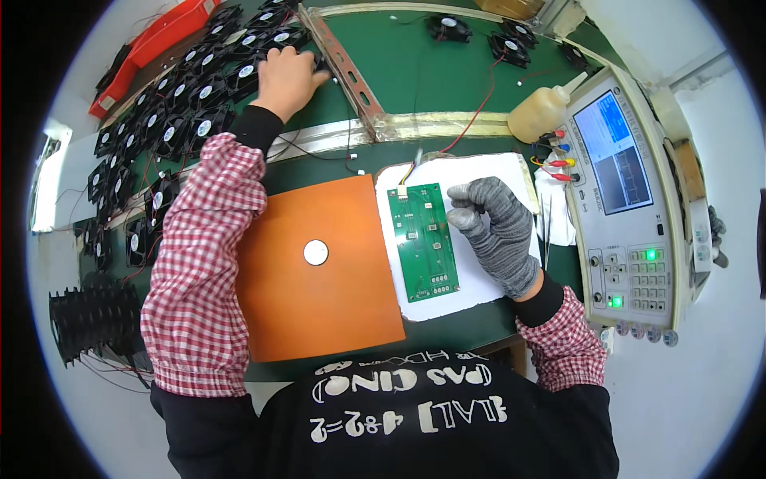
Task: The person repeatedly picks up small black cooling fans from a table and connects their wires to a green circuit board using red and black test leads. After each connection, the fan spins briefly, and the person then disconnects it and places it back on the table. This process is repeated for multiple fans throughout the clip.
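Note:
My left hand (286, 82), bare, reaches forward to the far left. Its fingers are bent over a black cooling fan (321, 64) at the edge of a group of fans, with the thumb apart on the near side; the fingertips are partly hidden. My right hand (501, 231), in a grey glove with pale fingertips, hovers at the right side of a green circuit board (422, 247). Its thumb and forefinger are bent with a gap between them, and nothing shows in it. The board lies on a white pad (491, 299), with a wired plug at its top end.
An orange sheet (319, 311) with a white disc (316, 252) lies left of the board. Several black fans (204, 128) fill the left. A metal rail (343, 68) crosses the bench. A bottle (539, 113) and a test instrument (630, 199) with leads stand right.

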`<state>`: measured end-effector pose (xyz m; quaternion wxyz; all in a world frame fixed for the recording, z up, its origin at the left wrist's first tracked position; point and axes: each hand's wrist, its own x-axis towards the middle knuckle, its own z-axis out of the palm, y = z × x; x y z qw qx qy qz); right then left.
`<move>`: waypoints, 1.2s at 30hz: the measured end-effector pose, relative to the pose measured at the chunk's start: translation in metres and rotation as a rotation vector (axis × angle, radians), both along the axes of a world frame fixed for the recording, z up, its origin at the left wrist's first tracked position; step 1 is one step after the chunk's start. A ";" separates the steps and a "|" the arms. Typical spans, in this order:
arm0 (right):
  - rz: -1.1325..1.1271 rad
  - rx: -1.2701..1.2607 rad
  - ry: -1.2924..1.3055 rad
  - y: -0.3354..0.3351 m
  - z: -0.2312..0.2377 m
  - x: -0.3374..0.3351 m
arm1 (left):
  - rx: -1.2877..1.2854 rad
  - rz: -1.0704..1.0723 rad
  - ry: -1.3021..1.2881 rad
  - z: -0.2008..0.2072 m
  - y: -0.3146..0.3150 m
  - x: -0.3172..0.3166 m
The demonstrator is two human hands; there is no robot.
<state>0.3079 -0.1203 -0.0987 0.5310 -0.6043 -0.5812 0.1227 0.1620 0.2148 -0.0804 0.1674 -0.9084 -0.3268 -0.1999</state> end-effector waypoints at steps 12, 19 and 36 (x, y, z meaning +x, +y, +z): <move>0.470 0.234 -0.305 -0.003 0.035 -0.032 | 0.052 -1.181 -0.025 0.055 -0.223 -0.114; 0.065 -0.064 -0.585 -0.010 0.031 0.003 | 0.348 -0.253 -0.135 0.072 -0.157 -0.201; 0.140 -0.313 -0.033 0.006 0.001 -0.005 | -0.697 -0.447 -0.093 0.030 -0.222 -0.121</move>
